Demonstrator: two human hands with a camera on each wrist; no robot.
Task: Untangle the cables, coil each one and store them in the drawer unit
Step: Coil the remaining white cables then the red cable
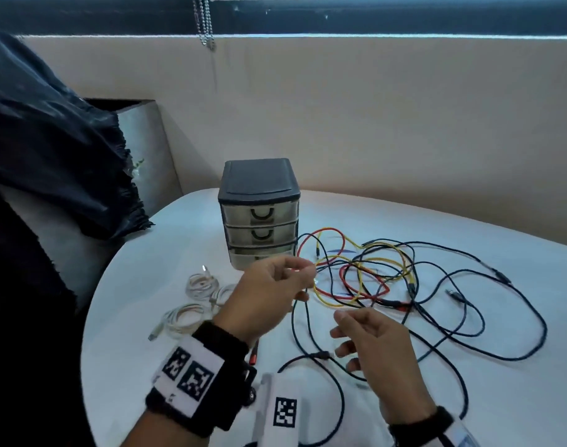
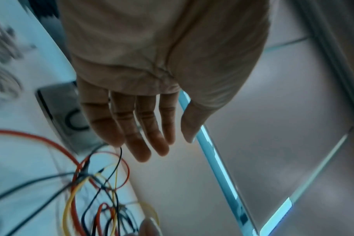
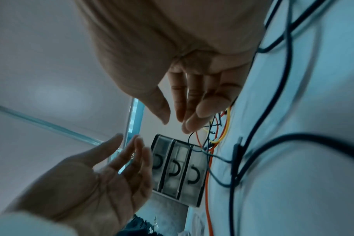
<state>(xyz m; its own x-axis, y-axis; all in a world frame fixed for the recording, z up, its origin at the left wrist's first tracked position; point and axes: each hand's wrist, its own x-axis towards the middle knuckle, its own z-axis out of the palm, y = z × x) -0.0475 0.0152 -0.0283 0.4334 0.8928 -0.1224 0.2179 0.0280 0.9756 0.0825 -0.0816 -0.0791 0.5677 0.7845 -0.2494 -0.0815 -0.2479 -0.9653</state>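
Clearly neither grip holds anything: left hand (image 1: pixel 269 295) and right hand (image 1: pixel 377 346) hover with fingers relaxed above the tangled cables (image 1: pixel 366 279) on the desk (image 1: pixel 469 398), beside the closed drawer unit (image 1: pixel 259 214). Pulling one strand blindly would likely tighten the knot.

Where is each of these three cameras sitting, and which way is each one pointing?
Head: worn on the head, looking forward and down at the white table, drawer unit, tangled cables and coiled white cables; both hands and wristbands show.
Left wrist: on the left wrist, looking along the open left hand toward the tangle.
Right wrist: on the right wrist, looking along the right hand toward the drawers; the left hand shows too.
Shared: all three see the drawer unit and coloured cables.
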